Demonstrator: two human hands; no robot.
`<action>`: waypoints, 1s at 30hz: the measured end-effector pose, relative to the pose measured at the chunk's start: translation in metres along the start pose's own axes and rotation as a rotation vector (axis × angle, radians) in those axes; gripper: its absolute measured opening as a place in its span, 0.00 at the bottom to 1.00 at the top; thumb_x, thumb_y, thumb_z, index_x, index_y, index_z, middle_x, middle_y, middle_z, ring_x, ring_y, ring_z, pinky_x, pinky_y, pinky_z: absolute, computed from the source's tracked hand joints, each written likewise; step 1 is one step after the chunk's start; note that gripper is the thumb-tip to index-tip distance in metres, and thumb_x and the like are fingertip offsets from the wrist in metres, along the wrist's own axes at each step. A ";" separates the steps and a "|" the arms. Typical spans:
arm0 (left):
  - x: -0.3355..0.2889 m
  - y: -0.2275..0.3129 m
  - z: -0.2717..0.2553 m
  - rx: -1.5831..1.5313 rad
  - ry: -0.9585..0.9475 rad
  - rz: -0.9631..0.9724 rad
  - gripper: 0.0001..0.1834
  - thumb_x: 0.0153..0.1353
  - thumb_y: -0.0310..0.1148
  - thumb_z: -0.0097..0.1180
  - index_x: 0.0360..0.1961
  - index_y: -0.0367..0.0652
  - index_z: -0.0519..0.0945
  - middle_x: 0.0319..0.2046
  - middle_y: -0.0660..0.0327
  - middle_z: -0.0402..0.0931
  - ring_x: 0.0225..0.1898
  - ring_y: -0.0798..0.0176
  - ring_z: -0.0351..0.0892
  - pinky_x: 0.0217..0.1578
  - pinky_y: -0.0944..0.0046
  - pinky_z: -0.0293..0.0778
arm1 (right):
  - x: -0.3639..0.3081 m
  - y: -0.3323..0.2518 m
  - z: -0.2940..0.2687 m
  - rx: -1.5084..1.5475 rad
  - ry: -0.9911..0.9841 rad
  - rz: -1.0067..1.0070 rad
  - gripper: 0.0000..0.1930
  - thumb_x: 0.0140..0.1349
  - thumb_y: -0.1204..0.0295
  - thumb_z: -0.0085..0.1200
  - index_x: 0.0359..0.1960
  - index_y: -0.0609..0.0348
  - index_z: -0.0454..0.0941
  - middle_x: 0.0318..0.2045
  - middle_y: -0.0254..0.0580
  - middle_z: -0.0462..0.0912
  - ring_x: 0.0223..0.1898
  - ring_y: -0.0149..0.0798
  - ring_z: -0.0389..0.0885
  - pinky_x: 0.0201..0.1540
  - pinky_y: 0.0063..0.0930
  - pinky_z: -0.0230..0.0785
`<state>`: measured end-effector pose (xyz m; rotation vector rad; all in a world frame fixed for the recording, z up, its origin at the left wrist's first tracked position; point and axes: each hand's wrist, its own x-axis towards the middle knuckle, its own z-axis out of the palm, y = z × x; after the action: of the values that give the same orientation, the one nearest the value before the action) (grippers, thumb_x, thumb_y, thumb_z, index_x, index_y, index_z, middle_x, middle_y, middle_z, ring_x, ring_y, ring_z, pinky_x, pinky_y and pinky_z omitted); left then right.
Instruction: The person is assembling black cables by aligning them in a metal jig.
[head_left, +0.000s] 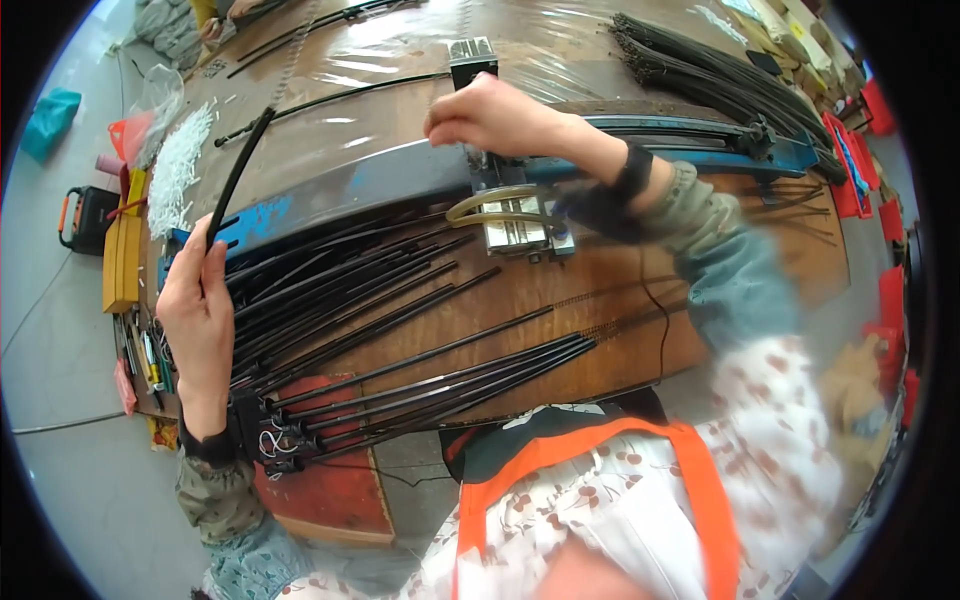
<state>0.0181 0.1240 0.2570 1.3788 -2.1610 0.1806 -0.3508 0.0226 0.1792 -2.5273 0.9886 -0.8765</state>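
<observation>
My left hand (pixel 198 315) is closed around a black tube (pixel 238 172) that slants up and to the right. From the tube's upper end a thin coil spring (pixel 290 68) runs on toward the far edge. My right hand (pixel 500 115) is raised over the middle of a long blue-grey metal rail (pixel 385 185), beside a clamp block (pixel 471 58). Its fingers are curled in; whatever they hold, if anything, does not show. In front of that hand, a metal fixture with yellowish hoses (pixel 512 222) sits on the near side of the rail.
Several black tubes (pixel 400 290) lie fanned across the wooden table (pixel 620 325), some with springs sticking out. A bundle of dark rods (pixel 690 75) lies far right. White small pieces (pixel 178 175) are heaped at left, near a yellow box (pixel 122 262). Another person's hand (pixel 212 30) shows far left.
</observation>
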 end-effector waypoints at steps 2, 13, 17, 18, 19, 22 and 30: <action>0.010 0.005 0.012 -0.055 0.051 0.071 0.16 0.68 0.24 0.56 0.56 0.39 0.79 0.39 0.49 0.82 0.32 0.61 0.79 0.36 0.65 0.75 | -0.004 0.002 0.011 -0.204 -0.105 -0.046 0.06 0.63 0.69 0.60 0.33 0.59 0.80 0.25 0.42 0.82 0.32 0.44 0.83 0.43 0.37 0.69; 0.050 0.020 0.094 0.095 -0.198 0.239 0.14 0.64 0.33 0.57 0.52 0.57 0.81 0.32 0.59 0.80 0.31 0.51 0.83 0.29 0.54 0.79 | -0.237 0.079 -0.165 -0.872 0.181 0.239 0.03 0.60 0.72 0.59 0.34 0.55 0.82 0.30 0.40 0.84 0.38 0.44 0.81 0.46 0.37 0.70; 0.084 0.081 0.168 -0.141 -0.157 0.423 0.06 0.66 0.36 0.56 0.37 0.46 0.77 0.28 0.55 0.77 0.31 0.48 0.81 0.29 0.51 0.77 | -0.281 0.098 -0.182 -1.008 0.166 0.331 0.06 0.65 0.72 0.55 0.41 0.55 0.82 0.39 0.43 0.85 0.48 0.43 0.80 0.57 0.40 0.63; 0.089 0.080 0.182 -0.170 -0.111 0.427 0.10 0.67 0.39 0.56 0.34 0.44 0.75 0.27 0.54 0.77 0.31 0.47 0.81 0.29 0.52 0.77 | -0.292 0.105 -0.186 -0.921 0.173 0.383 0.05 0.65 0.73 0.55 0.40 0.57 0.81 0.37 0.43 0.84 0.46 0.44 0.80 0.56 0.39 0.64; 0.085 0.077 0.186 -0.203 -0.123 0.393 0.13 0.67 0.42 0.56 0.31 0.44 0.75 0.27 0.53 0.77 0.32 0.47 0.81 0.31 0.52 0.77 | -0.289 0.106 -0.181 -0.872 0.214 0.335 0.04 0.64 0.74 0.56 0.39 0.59 0.80 0.33 0.43 0.82 0.43 0.45 0.79 0.55 0.38 0.64; 0.081 0.079 0.180 -0.120 -0.196 0.406 0.13 0.66 0.41 0.56 0.31 0.43 0.77 0.27 0.52 0.78 0.33 0.46 0.81 0.34 0.51 0.77 | -0.300 0.117 -0.171 -0.894 0.204 0.320 0.04 0.64 0.74 0.57 0.38 0.60 0.79 0.31 0.44 0.79 0.39 0.47 0.78 0.50 0.39 0.66; 0.075 0.077 0.195 -0.402 -0.199 0.173 0.12 0.63 0.39 0.59 0.31 0.42 0.84 0.29 0.53 0.78 0.33 0.44 0.80 0.36 0.51 0.76 | -0.292 0.119 -0.163 -0.780 0.302 0.314 0.03 0.64 0.75 0.57 0.36 0.61 0.78 0.29 0.46 0.75 0.34 0.49 0.75 0.41 0.41 0.66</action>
<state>-0.1479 0.0221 0.1481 1.0163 -2.3172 -0.3249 -0.6844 0.1309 0.1229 -2.7190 2.0990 -0.9105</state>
